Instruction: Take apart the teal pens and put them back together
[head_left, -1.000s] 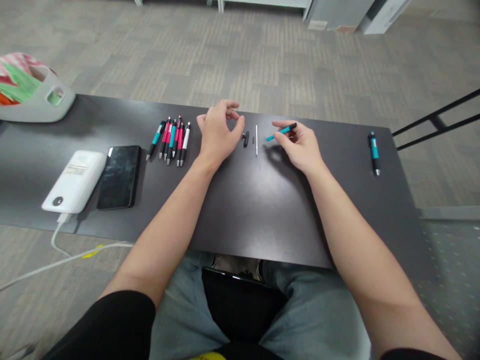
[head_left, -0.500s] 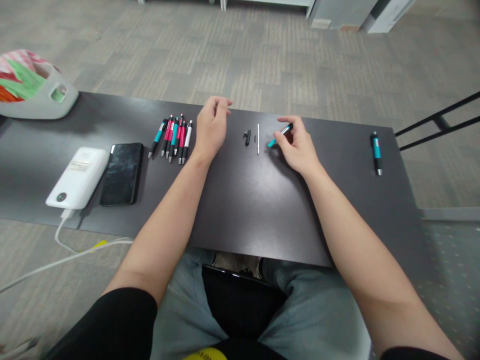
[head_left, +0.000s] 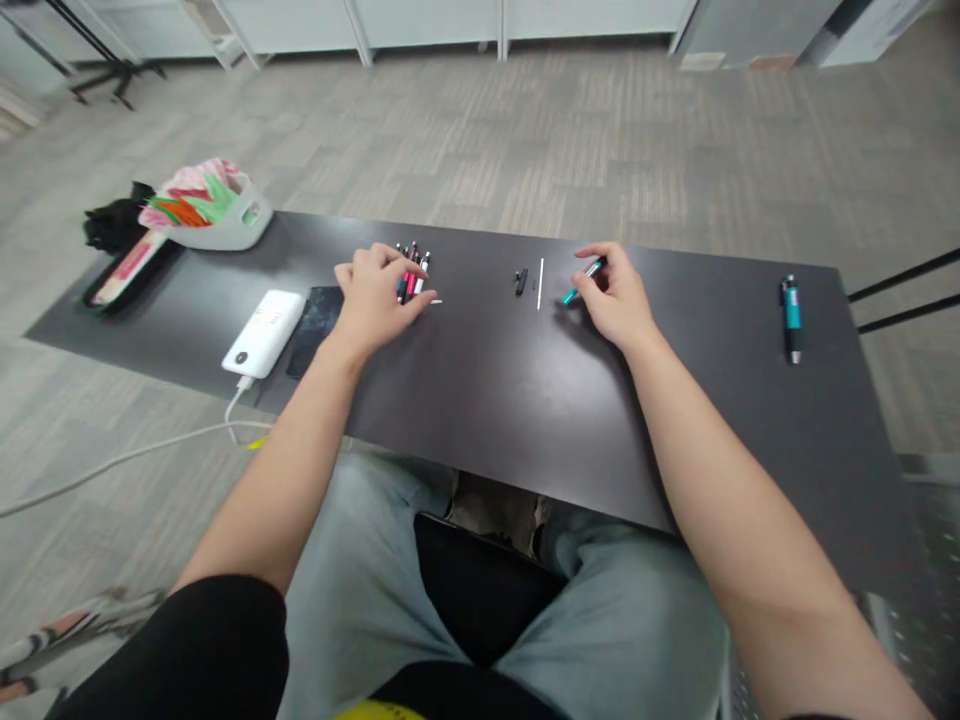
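My left hand (head_left: 375, 295) hovers over a bunch of pens (head_left: 412, 262), its fingers apart and nothing gripped that I can see. The pens are pink, teal and white with black parts, and the hand partly hides them. A small pale tip pokes out by the thumb; what it belongs to is unclear. My right hand (head_left: 616, 292) pinches a teal pen barrel (head_left: 571, 296), tilted just above the table. Between the hands lie a thin white refill (head_left: 540, 286), a black pen part (head_left: 522, 282) with a small clip-like piece, and a tiny dark piece, perhaps a spring.
On the dark table (head_left: 480, 400), a teal and black pen (head_left: 792, 318) lies far right. At left are a phone (head_left: 311, 330), a white power bank (head_left: 264, 332) with a cable, a white basket (head_left: 232, 232) of colourful items and a black tray (head_left: 131, 275).
My left hand has moved left from beside the pens to over them, and its fingers have spread. The right hand keeps the teal barrel. The view has shifted, showing more on the left.
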